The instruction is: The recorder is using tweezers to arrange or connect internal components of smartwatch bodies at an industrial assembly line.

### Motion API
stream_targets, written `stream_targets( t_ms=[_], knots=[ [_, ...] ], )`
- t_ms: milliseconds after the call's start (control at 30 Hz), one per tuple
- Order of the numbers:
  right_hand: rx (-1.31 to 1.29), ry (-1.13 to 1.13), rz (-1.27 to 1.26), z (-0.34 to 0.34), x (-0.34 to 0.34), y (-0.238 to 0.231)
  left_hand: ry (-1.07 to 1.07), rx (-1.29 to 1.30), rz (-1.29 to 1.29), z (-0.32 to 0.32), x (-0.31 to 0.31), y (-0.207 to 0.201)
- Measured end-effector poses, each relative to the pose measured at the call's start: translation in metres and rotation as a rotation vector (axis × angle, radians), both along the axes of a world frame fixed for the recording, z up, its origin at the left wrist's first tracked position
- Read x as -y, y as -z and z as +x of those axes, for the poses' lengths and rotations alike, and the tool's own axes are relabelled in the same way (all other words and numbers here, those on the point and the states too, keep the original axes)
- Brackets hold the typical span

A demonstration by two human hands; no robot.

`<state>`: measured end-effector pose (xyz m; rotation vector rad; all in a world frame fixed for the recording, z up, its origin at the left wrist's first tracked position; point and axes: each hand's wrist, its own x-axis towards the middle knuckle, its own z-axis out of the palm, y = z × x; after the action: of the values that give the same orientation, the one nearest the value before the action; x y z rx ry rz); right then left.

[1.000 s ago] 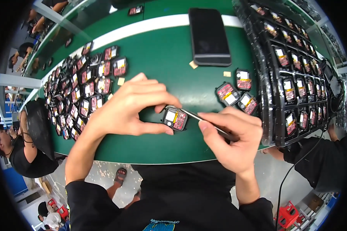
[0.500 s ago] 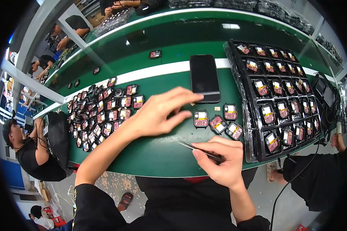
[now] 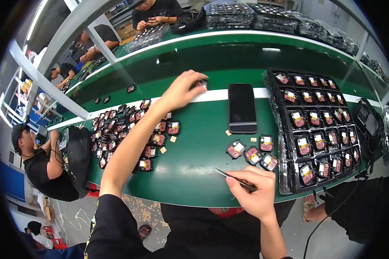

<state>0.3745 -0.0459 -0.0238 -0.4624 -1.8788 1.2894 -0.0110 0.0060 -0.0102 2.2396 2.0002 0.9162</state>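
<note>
My left hand [image 3: 180,93] reaches over the far white strip, its fingers and thumb closed around a small black device module [image 3: 202,83], partly hidden by them. In my right hand [image 3: 256,190], near the front edge of the green table [image 3: 186,151], is a pair of metal tweezers [image 3: 223,173], its tips pointing up and left. Several square black modules with red boards and white patches, one of them a loose module [image 3: 236,149], lie just beyond the right hand. A heap of similar modules [image 3: 121,127] sits left, partly behind my left forearm.
A black phone [image 3: 242,105] lies at the middle back. To its right stands a black compartment tray [image 3: 285,172] filled with modules. Single modules [image 3: 131,89] rest on the far green belt [image 3: 229,75]. Dark cables and a bag [image 3: 365,121] are at the right edge. Other people work beyond and left.
My left hand has moved away from beside the phone, forward and left, and closed on the module on the belt. My right hand still holds the tweezers. The whole view has shifted.
</note>
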Motion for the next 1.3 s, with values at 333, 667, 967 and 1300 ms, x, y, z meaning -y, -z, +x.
stream_targets(
  t_ms=[333, 667, 967, 1300],
  knots=[
    [0.063, 0.01, -0.046, -0.004, -0.001, -0.007, 0.246, 0.177, -0.248, 0.103, 0.133, -0.031],
    [0.148, 0.046, 0.017, -0.01, -0.003, -0.004, 0.099, 0.081, -0.112, 0.099, 0.134, 0.003],
    [0.217, 0.1, 0.085, -0.007, -0.002, -0.002, 0.302, 0.237, -0.264, 0.114, 0.145, -0.005],
    [0.329, 0.095, 0.105, -0.019, -0.001, -0.002, 0.345, 0.242, -0.243, 0.109, 0.14, 0.003]
  ],
)
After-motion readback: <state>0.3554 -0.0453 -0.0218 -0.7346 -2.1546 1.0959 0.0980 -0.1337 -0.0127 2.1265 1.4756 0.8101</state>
